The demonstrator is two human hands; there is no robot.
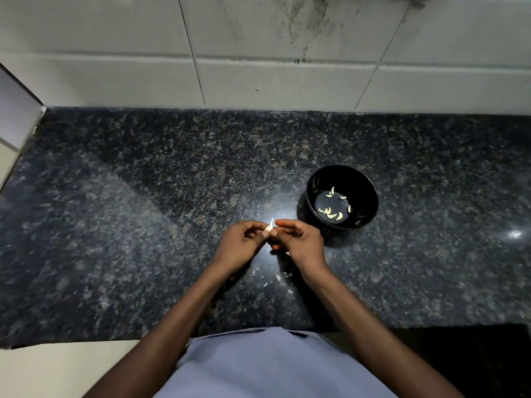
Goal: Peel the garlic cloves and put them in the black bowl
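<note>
there is one black bowl [342, 196] on one dark counter [143, 211], and about eight peeled garlic cloves [330, 215] lie inside the bowl. two hands [244, 245] meet in the middle, and between them is one garlic clove [268, 227] with its skin on. a few small white bits of skin [278, 277] lie on the counter, too tiny to count well.

The person wears a pale lavender-blue shirt [273, 366] of plain, smooth cloth, seen at the six o'clock edge of the view. A darker fold or seam marks it toward one o'clock of its visible patch. Both forearms are bare, with no sleeve reaching them. The left hand [240, 245] and right hand [300, 244] carry no rings, watch or bands that can be seen.
</note>
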